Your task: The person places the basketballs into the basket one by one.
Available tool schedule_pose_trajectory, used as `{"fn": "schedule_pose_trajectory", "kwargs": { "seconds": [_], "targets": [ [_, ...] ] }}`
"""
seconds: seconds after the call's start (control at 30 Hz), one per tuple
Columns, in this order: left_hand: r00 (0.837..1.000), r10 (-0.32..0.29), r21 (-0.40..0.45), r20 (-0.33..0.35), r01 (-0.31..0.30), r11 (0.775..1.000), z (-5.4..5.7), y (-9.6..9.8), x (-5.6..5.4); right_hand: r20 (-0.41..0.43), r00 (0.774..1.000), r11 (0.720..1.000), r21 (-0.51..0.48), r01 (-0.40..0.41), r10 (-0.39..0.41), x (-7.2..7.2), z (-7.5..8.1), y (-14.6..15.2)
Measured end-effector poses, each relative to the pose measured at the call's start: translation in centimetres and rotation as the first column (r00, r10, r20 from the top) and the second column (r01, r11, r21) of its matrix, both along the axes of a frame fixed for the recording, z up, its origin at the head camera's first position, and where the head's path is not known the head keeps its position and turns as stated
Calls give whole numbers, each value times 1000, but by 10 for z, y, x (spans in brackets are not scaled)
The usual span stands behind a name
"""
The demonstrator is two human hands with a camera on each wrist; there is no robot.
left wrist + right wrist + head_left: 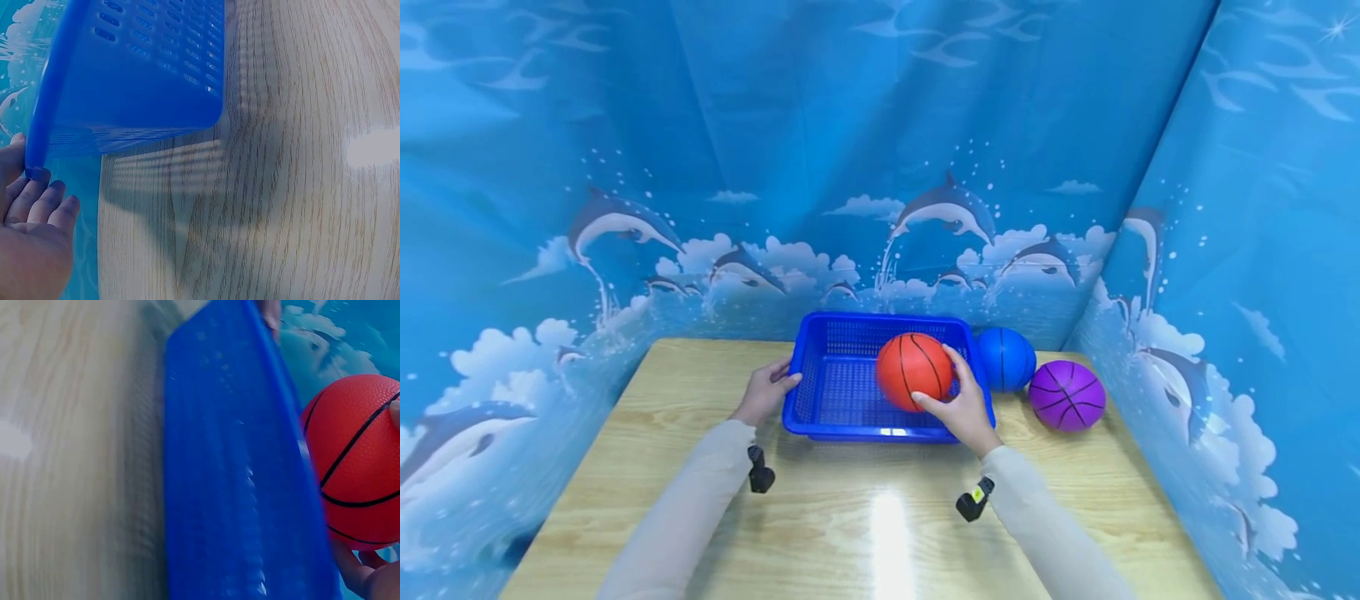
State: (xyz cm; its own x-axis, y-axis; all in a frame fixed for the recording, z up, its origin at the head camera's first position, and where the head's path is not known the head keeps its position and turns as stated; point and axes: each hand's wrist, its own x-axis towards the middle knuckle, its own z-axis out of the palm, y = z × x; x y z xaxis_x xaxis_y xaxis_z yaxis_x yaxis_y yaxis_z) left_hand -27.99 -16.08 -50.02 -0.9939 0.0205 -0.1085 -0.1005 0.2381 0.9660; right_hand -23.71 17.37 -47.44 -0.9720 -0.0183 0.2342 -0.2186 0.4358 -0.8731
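A small red toy basketball (pixel 910 372) with black lines is in my right hand (pixel 964 410), thumb on its near side and fingers round its right side. It overlaps the right half of a blue plastic basket (pixel 842 432) in the head view. The right wrist view puts the ball (pixel 356 456) above the basket's rim. At the basket's left end, my left hand (pixel 764 392) pinches the rim; in the left wrist view the thumb of that hand (pixel 37 244) lies on one side of the rim and its fingers curl under the other.
Right beside the basket sits a blue toy basketball (pixel 1006 360), with a purple one (pixel 1067 396) to its right near the table's edge. All stand on a light wooden table (pixel 820 533). A dolphin-print curtain (pixel 820 167) hangs behind and on both sides.
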Motion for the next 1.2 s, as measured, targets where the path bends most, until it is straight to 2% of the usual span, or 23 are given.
{"fn": "schedule_pose_trajectory", "kwargs": {
  "seconds": [0.17, 0.3, 0.83, 0.93, 1.07, 1.2],
  "targets": [
    [1000, 2, 2, 3, -2, 1000, 1, 0, 0, -4, 1000, 1000, 8, -27, 27, -9, -15, -28],
    [1000, 9, 7, -5, -9, 1000, 0, 0, 0, 2, 999, 999, 6, -48, 48, -15, -22, -45],
    [1000, 17, 27, -22, -16, 1000, -4, -1, -4, 0, 994, 983, 152, -107, 108, -34, -25, -86],
    [999, 23, 25, -32, -23, 999, -4, -1, -3, -11, 989, 966, 216, -140, 146, -35, -27, -89],
    [998, 38, 42, -41, -36, 998, -5, 0, -3, -46, 976, 916, 357, -184, 214, -37, -31, -91],
    [999, 40, 38, -33, -39, 999, -4, 1, -2, -47, 962, 875, 430, -224, 269, -36, -34, -92]
  ]
}}
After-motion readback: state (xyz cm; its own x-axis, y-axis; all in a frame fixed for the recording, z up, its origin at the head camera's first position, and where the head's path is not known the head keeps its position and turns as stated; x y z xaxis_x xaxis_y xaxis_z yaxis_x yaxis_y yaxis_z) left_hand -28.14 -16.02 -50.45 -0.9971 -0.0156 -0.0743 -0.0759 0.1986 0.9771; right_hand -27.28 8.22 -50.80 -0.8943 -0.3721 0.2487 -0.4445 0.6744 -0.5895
